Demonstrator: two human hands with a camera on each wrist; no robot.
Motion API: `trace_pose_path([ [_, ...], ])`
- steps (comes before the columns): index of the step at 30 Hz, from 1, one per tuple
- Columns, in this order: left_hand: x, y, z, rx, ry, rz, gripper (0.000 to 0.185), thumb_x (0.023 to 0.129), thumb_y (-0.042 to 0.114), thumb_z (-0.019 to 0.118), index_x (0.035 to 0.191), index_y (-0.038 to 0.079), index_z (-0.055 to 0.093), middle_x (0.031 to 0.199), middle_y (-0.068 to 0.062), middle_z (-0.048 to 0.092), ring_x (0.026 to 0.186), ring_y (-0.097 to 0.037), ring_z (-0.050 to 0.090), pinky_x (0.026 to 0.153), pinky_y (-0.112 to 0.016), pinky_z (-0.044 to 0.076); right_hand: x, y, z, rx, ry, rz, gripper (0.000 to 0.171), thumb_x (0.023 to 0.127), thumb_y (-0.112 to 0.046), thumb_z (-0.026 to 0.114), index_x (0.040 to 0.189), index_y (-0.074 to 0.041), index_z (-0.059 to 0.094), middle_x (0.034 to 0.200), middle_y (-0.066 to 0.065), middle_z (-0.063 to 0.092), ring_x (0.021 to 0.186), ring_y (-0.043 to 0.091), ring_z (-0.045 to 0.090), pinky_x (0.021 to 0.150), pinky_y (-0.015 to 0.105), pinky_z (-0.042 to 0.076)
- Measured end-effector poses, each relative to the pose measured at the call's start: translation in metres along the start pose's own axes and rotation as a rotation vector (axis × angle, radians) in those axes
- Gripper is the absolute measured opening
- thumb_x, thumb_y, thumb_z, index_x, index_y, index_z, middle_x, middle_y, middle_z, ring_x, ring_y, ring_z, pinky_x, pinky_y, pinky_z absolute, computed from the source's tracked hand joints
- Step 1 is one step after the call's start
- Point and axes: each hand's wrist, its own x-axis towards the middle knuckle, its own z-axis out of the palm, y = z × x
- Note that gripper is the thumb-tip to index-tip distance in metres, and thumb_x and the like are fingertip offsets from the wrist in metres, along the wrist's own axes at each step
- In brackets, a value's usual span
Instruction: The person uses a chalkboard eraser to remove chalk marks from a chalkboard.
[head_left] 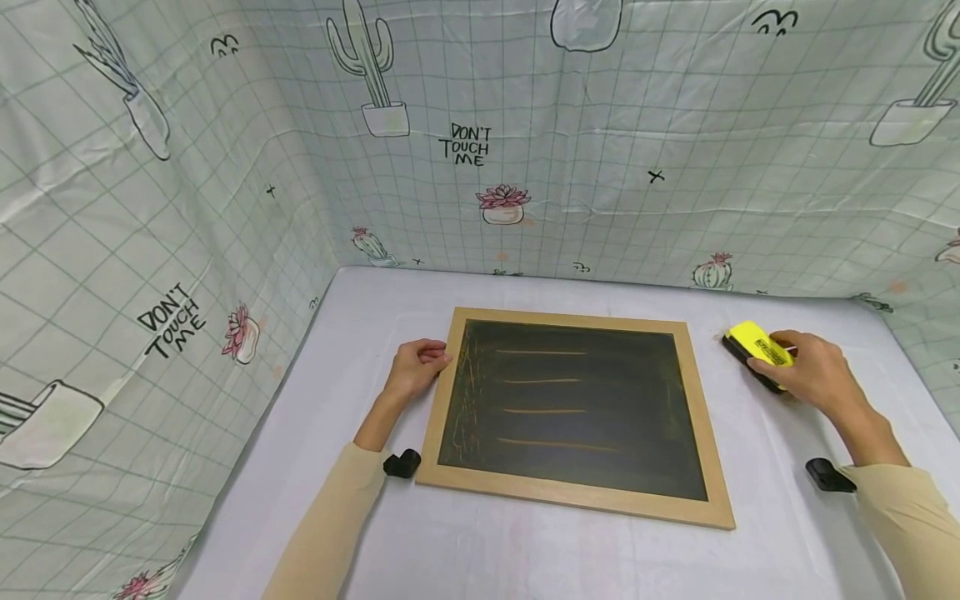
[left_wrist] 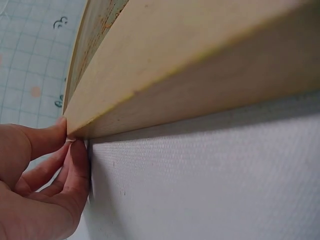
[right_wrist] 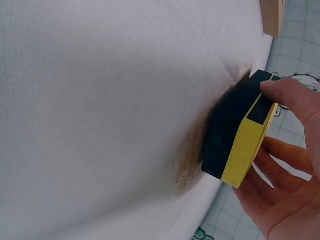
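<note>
A small chalkboard [head_left: 570, 400] with a light wooden frame lies on the white table, with several short orange chalk lines across it and scribbles down its left side. My left hand [head_left: 417, 370] pinches the frame's left edge; the left wrist view shows the thumb and a finger of that hand [left_wrist: 45, 175] at the wooden frame [left_wrist: 165, 55]. To the right of the board, my right hand [head_left: 813, 371] grips a yellow and black board eraser [head_left: 753, 342]. In the right wrist view the eraser [right_wrist: 242, 150] is tilted, beside brownish dust [right_wrist: 189, 155] on the tabletop.
The table [head_left: 577, 558] has a white cover. Behind it and to the left hangs a gridded cloth [head_left: 585, 133] printed with cacti and lettering. A black wrist device sits by the left sleeve [head_left: 330, 517], another by the right sleeve [head_left: 900, 508].
</note>
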Motion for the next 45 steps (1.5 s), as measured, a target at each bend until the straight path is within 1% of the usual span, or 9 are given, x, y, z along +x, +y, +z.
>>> trace_pose_path([
  [6,0.000,-0.001,-0.002,-0.009,-0.002,-0.008,0.028,0.095,0.002,0.072,0.119,-0.012,0.068,0.106,-0.024,0.071,0.093,-0.032,0.068,0.071,-0.019,0.049,0.004,-0.005,-0.002,0.001,0.004,-0.024,0.064,0.091,-0.023,0.078,0.130,0.020,0.051,0.119,0.044,0.054,0.105,0.056,0.053,0.083,0.068,0.043],
  [13,0.000,-0.002,-0.004,-0.018,-0.008,-0.022,0.030,0.095,0.004,0.072,0.121,-0.011,0.068,0.109,-0.024,0.071,0.096,-0.032,0.068,0.073,-0.021,0.051,0.009,-0.014,-0.005,0.008,-0.007,-0.066,0.063,0.092,-0.023,0.078,0.131,0.020,0.052,0.121,0.042,0.055,0.106,0.056,0.053,0.084,0.068,0.043],
  [17,0.000,-0.001,-0.005,-0.020,-0.014,-0.027,0.030,0.096,0.003,0.072,0.121,-0.010,0.068,0.109,-0.024,0.071,0.096,-0.032,0.068,0.073,-0.019,0.050,0.011,-0.019,-0.007,0.006,-0.011,-0.079,0.063,0.092,-0.023,0.078,0.131,0.019,0.052,0.122,0.041,0.055,0.107,0.056,0.053,0.086,0.068,0.043],
  [25,0.002,-0.004,-0.004,-0.019,-0.013,-0.008,0.028,0.095,0.001,0.072,0.119,-0.013,0.068,0.107,-0.025,0.070,0.092,-0.030,0.068,0.070,-0.017,0.050,0.012,-0.033,-0.011,0.024,-0.006,-0.091,0.063,0.091,-0.022,0.079,0.132,0.018,0.052,0.124,0.041,0.055,0.110,0.056,0.052,0.087,0.068,0.042],
  [30,0.002,-0.005,-0.002,-0.016,-0.017,-0.006,0.029,0.095,0.001,0.071,0.120,-0.013,0.067,0.108,-0.025,0.070,0.093,-0.031,0.068,0.070,-0.017,0.050,0.014,-0.043,-0.014,0.027,-0.006,-0.126,0.063,0.090,-0.020,0.081,0.131,0.018,0.053,0.122,0.040,0.056,0.108,0.055,0.054,0.085,0.067,0.043],
  [33,0.002,-0.006,-0.002,-0.016,-0.015,-0.011,0.029,0.095,0.001,0.072,0.120,-0.012,0.067,0.108,-0.025,0.070,0.093,-0.031,0.068,0.070,-0.018,0.050,0.016,-0.048,-0.013,0.020,-0.010,-0.153,0.062,0.089,-0.020,0.081,0.130,0.018,0.055,0.120,0.039,0.058,0.105,0.054,0.056,0.081,0.065,0.045],
  [36,0.001,-0.006,-0.002,-0.018,-0.013,-0.017,0.029,0.095,0.001,0.072,0.120,-0.012,0.068,0.107,-0.025,0.070,0.091,-0.029,0.068,0.068,-0.017,0.050,0.017,-0.054,-0.013,0.020,-0.016,-0.174,0.061,0.088,-0.021,0.082,0.129,0.017,0.057,0.118,0.038,0.060,0.102,0.051,0.058,0.076,0.057,0.047],
  [39,0.000,-0.005,-0.002,-0.019,-0.012,-0.012,0.028,0.095,0.001,0.072,0.119,-0.012,0.068,0.106,-0.024,0.071,0.090,-0.028,0.068,0.068,-0.016,0.050,0.018,-0.059,-0.012,0.022,-0.020,-0.189,0.061,0.088,-0.023,0.082,0.129,0.016,0.058,0.117,0.037,0.061,0.100,0.049,0.059,0.072,0.049,0.045],
  [45,0.001,-0.004,-0.001,-0.024,-0.016,-0.001,0.028,0.095,0.002,0.073,0.119,-0.012,0.068,0.107,-0.024,0.071,0.092,-0.030,0.068,0.072,-0.021,0.054,0.021,-0.069,-0.009,0.028,-0.039,-0.211,0.062,0.088,-0.026,0.082,0.130,0.014,0.060,0.119,0.036,0.061,0.103,0.050,0.059,0.074,0.051,0.046],
])
